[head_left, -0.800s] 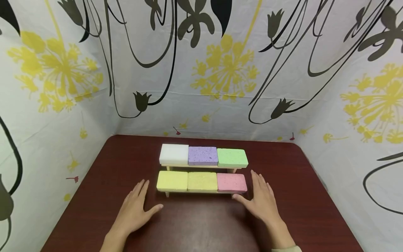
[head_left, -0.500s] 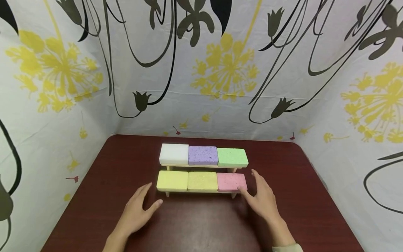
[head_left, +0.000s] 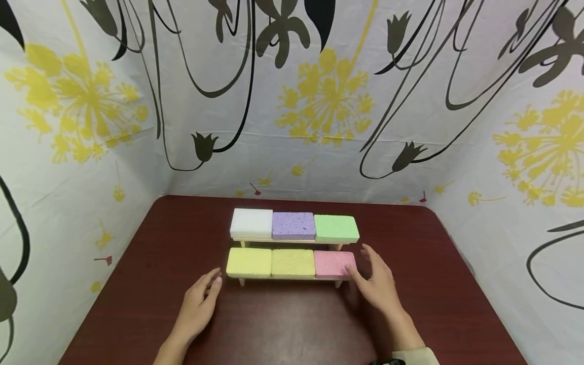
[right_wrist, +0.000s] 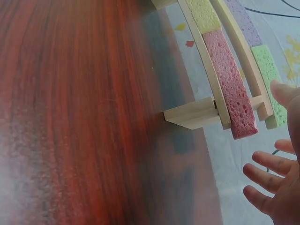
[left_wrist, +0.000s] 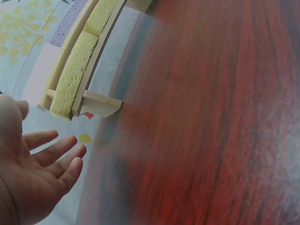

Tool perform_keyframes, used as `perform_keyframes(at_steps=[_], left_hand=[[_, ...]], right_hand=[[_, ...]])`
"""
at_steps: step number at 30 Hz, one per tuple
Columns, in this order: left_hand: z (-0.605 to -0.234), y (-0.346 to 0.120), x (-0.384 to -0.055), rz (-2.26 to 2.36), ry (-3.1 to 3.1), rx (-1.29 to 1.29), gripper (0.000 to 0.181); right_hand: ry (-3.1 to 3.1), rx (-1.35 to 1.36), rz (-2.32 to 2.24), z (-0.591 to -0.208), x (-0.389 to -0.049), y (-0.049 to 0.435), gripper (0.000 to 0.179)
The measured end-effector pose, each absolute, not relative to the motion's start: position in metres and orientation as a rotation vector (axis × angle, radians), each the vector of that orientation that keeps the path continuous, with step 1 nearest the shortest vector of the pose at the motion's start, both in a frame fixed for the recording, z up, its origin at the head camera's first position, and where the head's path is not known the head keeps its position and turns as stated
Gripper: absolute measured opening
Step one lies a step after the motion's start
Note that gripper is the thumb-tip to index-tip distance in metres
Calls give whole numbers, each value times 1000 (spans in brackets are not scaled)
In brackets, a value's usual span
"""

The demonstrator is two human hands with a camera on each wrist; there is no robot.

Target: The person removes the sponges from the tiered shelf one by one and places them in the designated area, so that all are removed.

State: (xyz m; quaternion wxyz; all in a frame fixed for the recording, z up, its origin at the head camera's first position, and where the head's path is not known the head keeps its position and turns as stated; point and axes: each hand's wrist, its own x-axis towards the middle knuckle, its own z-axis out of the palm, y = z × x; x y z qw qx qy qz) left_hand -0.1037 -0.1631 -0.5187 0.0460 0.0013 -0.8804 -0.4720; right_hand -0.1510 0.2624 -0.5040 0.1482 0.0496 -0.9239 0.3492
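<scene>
1. while a wooden rack [right_wrist: 192, 114] of sponges stands at the center of the frame, my left hand [head_left: 196, 306] hangs released at lower left, fingers relaxed, just beside the outer yellow sponge [head_left: 249, 262].
2. my right hand [head_left: 379, 289], at lower right, is also released; its thumb crosses the pink sponge [head_left: 332, 263] in the head view, yet the right wrist view shows a gap between them.
3. the front row reads, left to right: outer yellow sponge, inner yellow sponge [head_left: 293, 263], pink sponge.
4. above it in the frame sit the white block [head_left: 251, 223], purple sponge [head_left: 293, 225] and green sponge [head_left: 336, 228].
5. a dark red table [head_left: 283, 324] fills the lower frame; a flowered sheet [head_left: 255, 167] hangs behind.
</scene>
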Motion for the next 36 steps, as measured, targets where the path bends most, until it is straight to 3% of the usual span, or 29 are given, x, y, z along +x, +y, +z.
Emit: perform_keyframes(at_steps=[21, 36], left_hand=[[-525, -161, -106, -1588, -2695, 58, 41], [-532, -154, -116, -1760, -2689, 79, 43]], right_hand=[[-2619, 164, 1042, -490, -170, 266, 73], [-2745, 195, 1090, -478, -190, 271, 87]])
